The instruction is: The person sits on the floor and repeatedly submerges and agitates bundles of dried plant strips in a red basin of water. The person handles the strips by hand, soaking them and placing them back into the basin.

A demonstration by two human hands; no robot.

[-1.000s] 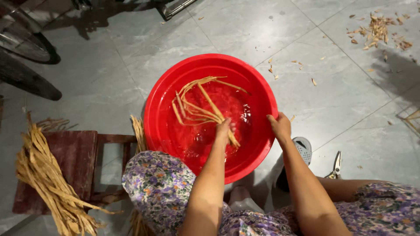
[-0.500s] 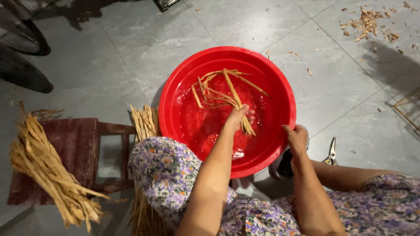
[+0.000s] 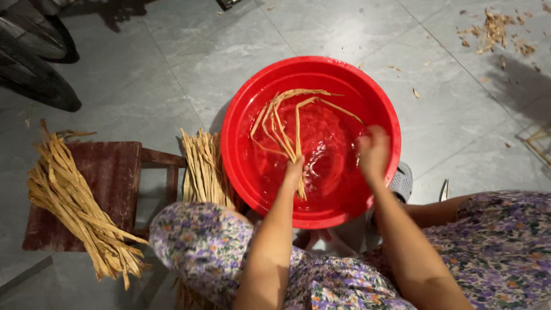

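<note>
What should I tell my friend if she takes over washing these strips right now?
Left hand: in the water, gripping a bunch of tan strips that fans out across the red basin.
Right hand: inside the basin at its right side, blurred; I cannot tell whether it holds anything.
Done: one bunch is wet in the basin.
Left, it seems: a dry bundle lying on the floor beside the basin, and a bigger pile resting on the dark wooden stool.
Scraps litter the floor at the far right.

Red basin (image 3: 241,109); tan strips (image 3: 281,123) inside. Dark red-brown stool (image 3: 109,172) left. Grey tiled floor (image 3: 189,51). Purple floral-patterned clothing (image 3: 201,241) near.
</note>
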